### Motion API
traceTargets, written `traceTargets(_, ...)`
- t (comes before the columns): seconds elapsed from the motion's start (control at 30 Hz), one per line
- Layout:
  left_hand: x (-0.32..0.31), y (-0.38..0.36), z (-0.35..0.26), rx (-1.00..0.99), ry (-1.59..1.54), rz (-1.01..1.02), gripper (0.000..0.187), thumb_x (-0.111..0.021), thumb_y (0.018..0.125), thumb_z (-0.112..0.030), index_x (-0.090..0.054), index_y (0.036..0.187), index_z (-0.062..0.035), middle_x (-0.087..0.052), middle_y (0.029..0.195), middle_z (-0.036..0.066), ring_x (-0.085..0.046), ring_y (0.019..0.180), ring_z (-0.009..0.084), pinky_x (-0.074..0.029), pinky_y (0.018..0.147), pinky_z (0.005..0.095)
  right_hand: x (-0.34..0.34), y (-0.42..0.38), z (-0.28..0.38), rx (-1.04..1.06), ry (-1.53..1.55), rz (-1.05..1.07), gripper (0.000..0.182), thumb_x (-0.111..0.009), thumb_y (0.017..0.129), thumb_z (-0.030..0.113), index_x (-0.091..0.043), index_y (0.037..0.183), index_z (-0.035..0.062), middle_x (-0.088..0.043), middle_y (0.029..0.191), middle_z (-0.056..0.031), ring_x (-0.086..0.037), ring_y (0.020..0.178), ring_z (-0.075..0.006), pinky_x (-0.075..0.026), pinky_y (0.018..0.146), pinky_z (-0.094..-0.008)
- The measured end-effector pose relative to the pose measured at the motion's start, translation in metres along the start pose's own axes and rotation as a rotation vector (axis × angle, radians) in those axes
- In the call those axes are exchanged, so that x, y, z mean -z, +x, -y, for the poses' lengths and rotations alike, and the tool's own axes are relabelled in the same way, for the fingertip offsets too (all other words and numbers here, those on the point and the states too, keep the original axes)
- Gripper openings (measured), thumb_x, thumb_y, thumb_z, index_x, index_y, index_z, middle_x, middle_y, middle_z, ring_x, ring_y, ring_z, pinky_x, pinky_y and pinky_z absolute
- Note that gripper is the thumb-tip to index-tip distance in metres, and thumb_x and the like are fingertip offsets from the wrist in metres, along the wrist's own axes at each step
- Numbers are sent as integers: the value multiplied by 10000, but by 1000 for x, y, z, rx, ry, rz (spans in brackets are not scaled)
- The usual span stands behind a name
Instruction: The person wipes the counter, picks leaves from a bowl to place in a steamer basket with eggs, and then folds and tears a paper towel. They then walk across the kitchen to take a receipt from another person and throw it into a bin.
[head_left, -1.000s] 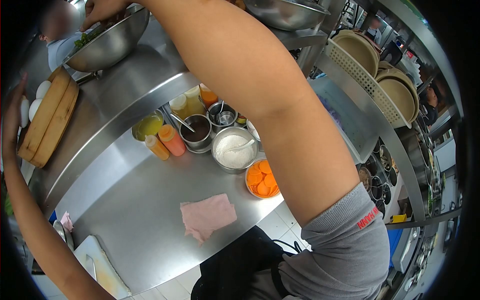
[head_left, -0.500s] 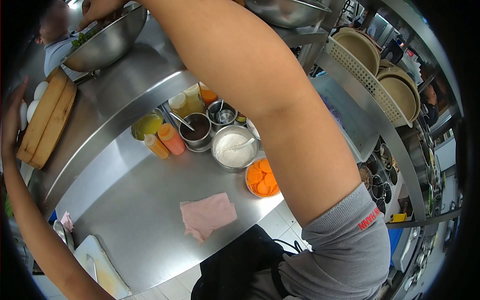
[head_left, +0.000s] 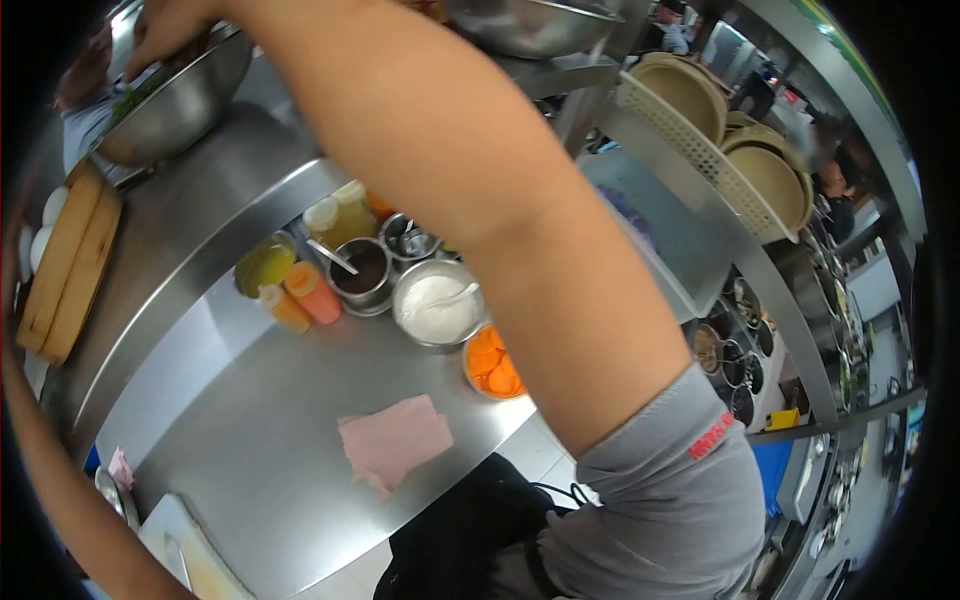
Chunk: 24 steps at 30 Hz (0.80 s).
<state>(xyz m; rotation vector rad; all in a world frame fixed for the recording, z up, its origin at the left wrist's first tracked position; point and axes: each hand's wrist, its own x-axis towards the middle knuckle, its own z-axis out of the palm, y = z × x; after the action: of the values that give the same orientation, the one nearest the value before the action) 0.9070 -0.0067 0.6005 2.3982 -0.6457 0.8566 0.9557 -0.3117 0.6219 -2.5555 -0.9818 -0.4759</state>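
Note:
My right hand [head_left: 175,35] reaches over the rim of a large steel bowl [head_left: 185,115] on the raised shelf at upper left. Its fingers are bent down into the bowl, where some green leaves [head_left: 135,98] show; what they grip is hidden. At the far left edge, my left hand [head_left: 20,225] is dark and smeared, beside a round wooden steamer [head_left: 75,270]. White eggs [head_left: 42,245] show along the steamer's far side, close to that hand. Whether the left fingers are closed on anything does not show.
Below the shelf stand squeeze bottles [head_left: 314,292], a pot of dark sauce [head_left: 362,270], a bowl of white powder [head_left: 437,300] and a tub of orange slices [head_left: 493,365]. A pink cloth [head_left: 397,440] lies on the steel counter [head_left: 260,420]. A cutting board [head_left: 190,545] is lower left.
The whole view has shifted, so most things sit further left. My right hand stays at the steel bowl. My left hand, clearer before with fingers stretched beside the eggs, is now blurred.

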Motion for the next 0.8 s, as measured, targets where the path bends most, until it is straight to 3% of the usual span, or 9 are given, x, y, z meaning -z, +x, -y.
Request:
traceTargets(0.07, 0, -11, -37, 293, -37, 49, 328, -569, 951, -241, -631, 791, 38, -566, 731, 45, -469, 668, 154, -402, 620, 317, -15, 36, -23, 37, -37, 59, 508, -637, 808, 492, -701, 976, 17, -675, 982, -131, -644, 842, -246, -516, 750, -356)
traceTargets(0.43, -2, -12, -36, 307, -14, 38, 361, -561, 956, -261, -590, 730, 20, -525, 661, 26, -434, 622, 142, -366, 573, 312, -21, 52, -34, 56, 23, 105, 563, -632, 811, 535, -694, 1060, 33, -677, 1024, -108, -647, 895, -238, -519, 769, -362)
traceTargets(0.6, 4, -9, -22, 207, -5, 84, 338, -582, 939, -223, -586, 703, 19, -520, 648, 27, -428, 623, 141, -365, 574, 316, -18, 52, -32, 69, 6, 127, 544, -635, 809, 530, -699, 1037, 40, -679, 1011, -113, -644, 895, -246, -513, 778, -372)
traceTargets(0.8, 3, -11, -26, 252, -4, 64, 313, -586, 932, -204, -601, 721, 27, -535, 666, 38, -438, 641, 150, -379, 595, 329, -21, 64, -35, 96, -49, 130, 502, -633, 816, 505, -699, 990, 38, -682, 973, -135, -640, 908, -267, -502, 785, -384)
